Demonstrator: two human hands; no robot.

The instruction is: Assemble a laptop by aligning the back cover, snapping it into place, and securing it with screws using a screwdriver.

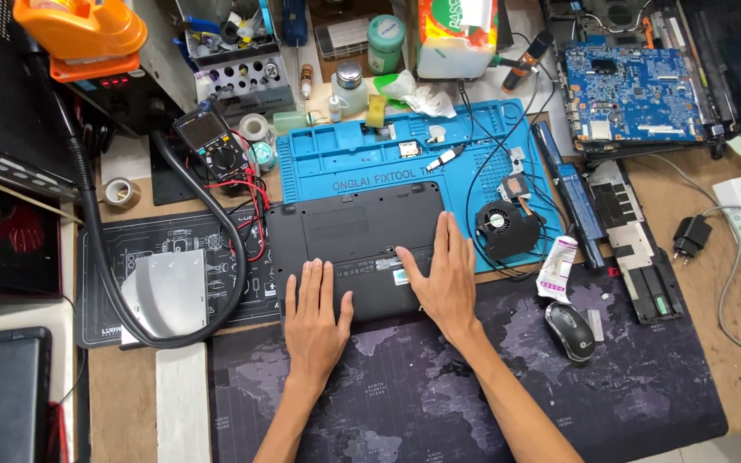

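Note:
A black laptop base lies upside down in the middle of the bench, partly on a blue silicone repair mat. My left hand rests flat on its near edge, fingers together and pointing away. Flat on the laptop's right near part lies my right hand, fingers spread a little. Neither hand holds anything. A black cooling fan with wires sits just right of the laptop on the blue mat.
A dark world-map desk mat covers the near bench, with a black mouse on it. A blue circuit board lies far right, a multimeter and black hose to the left, and a long battery right of the fan.

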